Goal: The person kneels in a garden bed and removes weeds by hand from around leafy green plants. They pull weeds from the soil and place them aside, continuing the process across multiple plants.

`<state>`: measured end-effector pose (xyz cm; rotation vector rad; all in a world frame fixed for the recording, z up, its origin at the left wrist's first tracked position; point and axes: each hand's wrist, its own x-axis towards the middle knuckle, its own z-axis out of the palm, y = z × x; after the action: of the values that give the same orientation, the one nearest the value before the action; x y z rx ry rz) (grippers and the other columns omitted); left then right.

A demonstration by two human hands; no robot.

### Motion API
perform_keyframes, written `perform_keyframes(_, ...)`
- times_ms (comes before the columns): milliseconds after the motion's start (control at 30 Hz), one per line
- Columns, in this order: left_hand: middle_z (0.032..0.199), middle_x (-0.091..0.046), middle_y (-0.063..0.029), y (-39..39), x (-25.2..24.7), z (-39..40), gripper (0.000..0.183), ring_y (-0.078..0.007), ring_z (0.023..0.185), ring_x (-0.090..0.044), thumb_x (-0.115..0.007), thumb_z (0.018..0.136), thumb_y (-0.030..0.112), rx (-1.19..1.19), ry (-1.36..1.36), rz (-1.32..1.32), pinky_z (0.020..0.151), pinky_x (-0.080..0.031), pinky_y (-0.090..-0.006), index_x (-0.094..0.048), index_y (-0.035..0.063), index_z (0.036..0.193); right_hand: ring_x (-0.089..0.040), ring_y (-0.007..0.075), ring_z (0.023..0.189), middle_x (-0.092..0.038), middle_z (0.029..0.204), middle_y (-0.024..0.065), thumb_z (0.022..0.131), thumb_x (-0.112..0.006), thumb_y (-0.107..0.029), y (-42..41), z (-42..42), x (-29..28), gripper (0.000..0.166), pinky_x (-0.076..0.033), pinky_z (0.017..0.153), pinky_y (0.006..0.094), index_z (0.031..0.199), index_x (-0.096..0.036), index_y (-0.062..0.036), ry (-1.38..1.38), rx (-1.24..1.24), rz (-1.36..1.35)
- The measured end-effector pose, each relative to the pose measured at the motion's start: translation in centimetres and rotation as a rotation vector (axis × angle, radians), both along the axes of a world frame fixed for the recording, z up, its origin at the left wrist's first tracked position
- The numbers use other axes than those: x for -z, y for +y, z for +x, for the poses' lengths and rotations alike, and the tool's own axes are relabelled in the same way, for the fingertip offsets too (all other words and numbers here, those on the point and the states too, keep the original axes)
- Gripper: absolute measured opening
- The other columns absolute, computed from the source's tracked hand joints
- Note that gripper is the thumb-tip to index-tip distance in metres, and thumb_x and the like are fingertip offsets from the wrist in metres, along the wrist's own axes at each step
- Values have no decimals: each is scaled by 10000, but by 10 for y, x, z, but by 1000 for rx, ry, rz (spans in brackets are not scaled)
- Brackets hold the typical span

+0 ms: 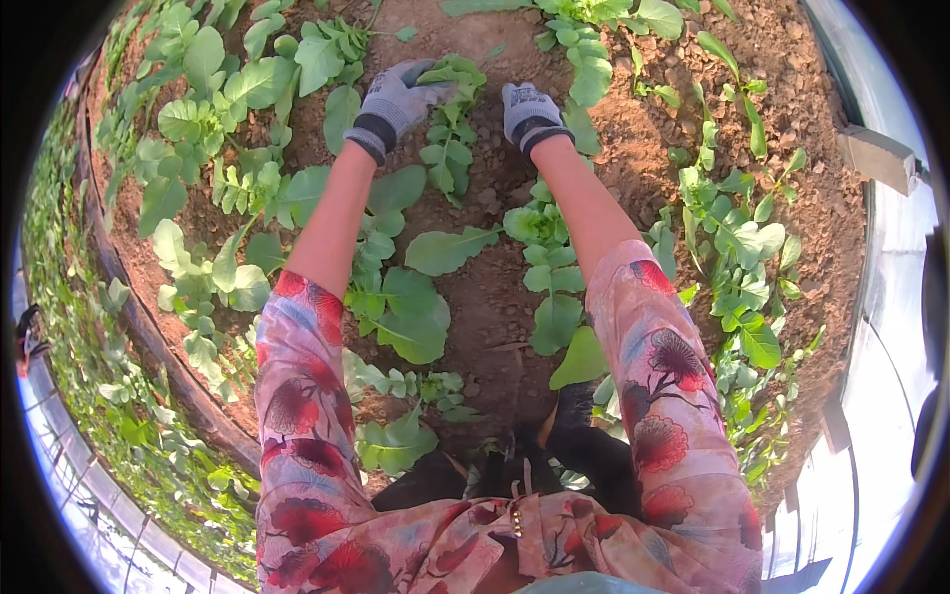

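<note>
My left hand [397, 100], in a pale grey knit work glove with a dark cuff band, is closed around the leaves of a small green leafy plant [451, 152]. The plant's lobed leaves hang from the glove towards me, over brown soil. To the right, apart from that plant, my right hand [530, 111] wears a matching glove bearing dark printing. Its fingers curl down and away from view, so I cannot tell whether they hold anything. Broad-leaved plants [586, 63] grow just beyond and beside the right glove.
Rows of leafy plants [252, 85] flank the bare soil strip [490, 312] between my arms. More plants [735, 237] grow on the right. A dark bed edging [141, 319] curves along the left. Pale sheeting [890, 297] and a grey block [879, 157] border the right side.
</note>
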<state>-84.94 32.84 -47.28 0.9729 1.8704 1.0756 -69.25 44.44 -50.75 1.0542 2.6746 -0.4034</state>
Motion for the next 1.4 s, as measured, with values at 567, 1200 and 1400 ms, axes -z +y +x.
perform_keyframes(567, 1079, -588, -131, -9, 13, -14, 470, -157, 900, -593, -479, 758, -57, 16, -116, 10, 777, -467, -226, -424, -47, 1225, -558, 295, 1007, -590, 1084, 109, 758, -567, -225, 19, -22, -4, 353, -459, 853, 400, 1110, -583, -191, 110, -57, -212)
perform_keyframes(1200, 1102, -573, -160, -25, 17, -11, 350, -315, 1025, -548, -562, 758, 225, 287, 693, -668, 864, -439, -398, -532, 34, 1050, -484, 291, 1116, -437, 1281, 131, 785, -496, -235, 72, -25, 18, 425, -408, 922, 389, 1200, -510, -142, 281, 81, -6)
perform_keyframes(1400, 1048, -606, -146, -41, 24, -4, 290, -299, 945, -599, -537, 759, 137, 325, 787, -767, 776, -488, -397, -554, 55, 1037, -459, 298, 1137, -442, 1277, 114, 744, -489, -187, 77, -47, 7, 408, -386, 942, 368, 1137, -549, -97, 317, 235, -151)
